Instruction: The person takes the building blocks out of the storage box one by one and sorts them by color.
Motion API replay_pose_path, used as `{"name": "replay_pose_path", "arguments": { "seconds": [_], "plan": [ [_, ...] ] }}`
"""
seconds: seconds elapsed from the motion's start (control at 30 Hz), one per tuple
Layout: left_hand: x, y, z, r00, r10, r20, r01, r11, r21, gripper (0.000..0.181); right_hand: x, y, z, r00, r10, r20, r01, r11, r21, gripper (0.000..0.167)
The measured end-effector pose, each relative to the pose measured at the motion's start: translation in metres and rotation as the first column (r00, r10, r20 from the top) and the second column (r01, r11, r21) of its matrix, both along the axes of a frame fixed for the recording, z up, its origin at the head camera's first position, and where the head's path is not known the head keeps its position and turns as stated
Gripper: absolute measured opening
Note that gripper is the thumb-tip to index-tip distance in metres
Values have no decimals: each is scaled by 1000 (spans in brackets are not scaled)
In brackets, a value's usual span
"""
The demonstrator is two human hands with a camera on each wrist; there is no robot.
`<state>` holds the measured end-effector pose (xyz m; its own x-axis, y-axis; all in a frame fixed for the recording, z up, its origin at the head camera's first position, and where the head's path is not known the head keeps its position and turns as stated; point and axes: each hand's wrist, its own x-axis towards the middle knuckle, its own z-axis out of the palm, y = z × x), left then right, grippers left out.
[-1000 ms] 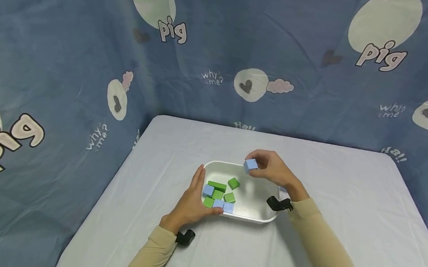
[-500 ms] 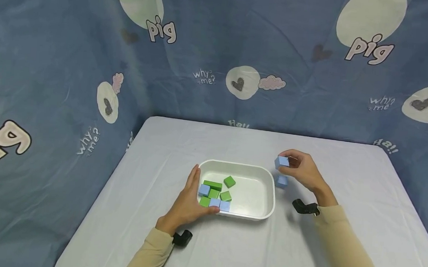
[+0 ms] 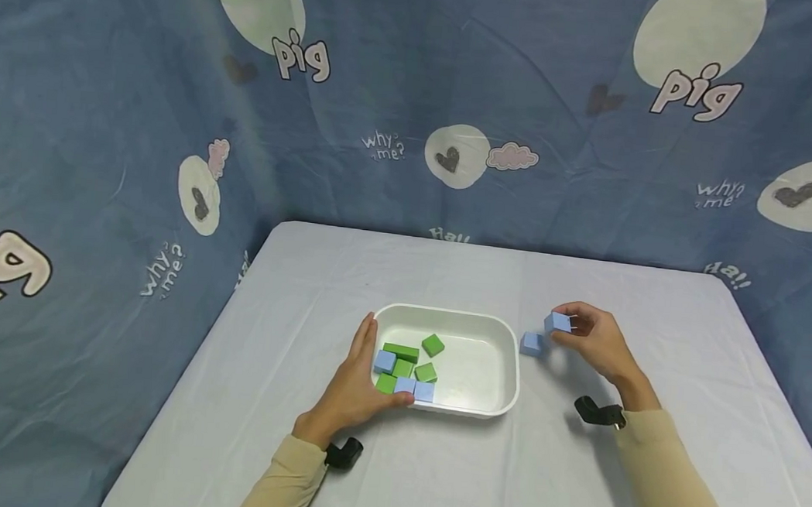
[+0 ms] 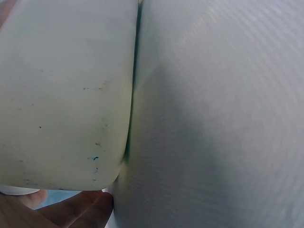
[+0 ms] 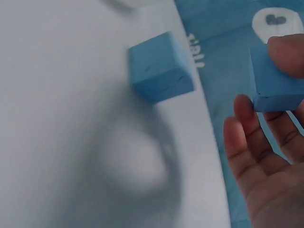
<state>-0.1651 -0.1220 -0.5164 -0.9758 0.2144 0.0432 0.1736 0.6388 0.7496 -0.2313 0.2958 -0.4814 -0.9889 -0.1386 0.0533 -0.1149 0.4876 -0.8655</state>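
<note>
At the near left corner of a white tray (image 3: 472, 366), my left hand (image 3: 352, 394) holds the wall, fingers along the left end and thumb on the front rim. My right hand (image 3: 599, 344) pinches a light blue cube (image 3: 558, 322) above the table, right of the tray. A second blue cube (image 5: 159, 69) sits on the cloth beside the tray's right end, close to the held one. Inside the tray, gathered at the left, lie several green blocks (image 3: 433, 344) and blue cubes (image 3: 385, 361). In the left wrist view the tray's outer wall (image 4: 66, 95) hides its contents.
White cloth (image 3: 455, 474) covers the table. A blue printed curtain (image 3: 388, 82) rises behind the table and along its left side. Dark wrist cameras (image 3: 599, 412) sit on both wrists.
My right hand has carried its blue cube from over the tray to the right, past the cube on the table, and a little lower. My left hand stays at the tray corner.
</note>
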Motion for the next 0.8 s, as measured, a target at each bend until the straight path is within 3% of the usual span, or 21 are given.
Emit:
{"name": "replay_pose_path", "arguments": {
  "seconds": [0.27, 0.5, 0.8],
  "plan": [
    [-1, -1, 1, 1000, 1, -14, -1, 1000, 8, 141, 6, 10, -20, 998, -59, 6, 59, 998, 10, 41],
    [0, 0, -1, 1000, -2, -9, 2, 1000, 8, 142, 11, 8, -36, 998, -55, 8, 54, 998, 38, 39],
    [0, 0, -1, 1000, -3, -17, 3, 1000, 13, 141, 12, 5, -46, 998, -63, -9, 64, 993, 103, 35]
  ]
}}
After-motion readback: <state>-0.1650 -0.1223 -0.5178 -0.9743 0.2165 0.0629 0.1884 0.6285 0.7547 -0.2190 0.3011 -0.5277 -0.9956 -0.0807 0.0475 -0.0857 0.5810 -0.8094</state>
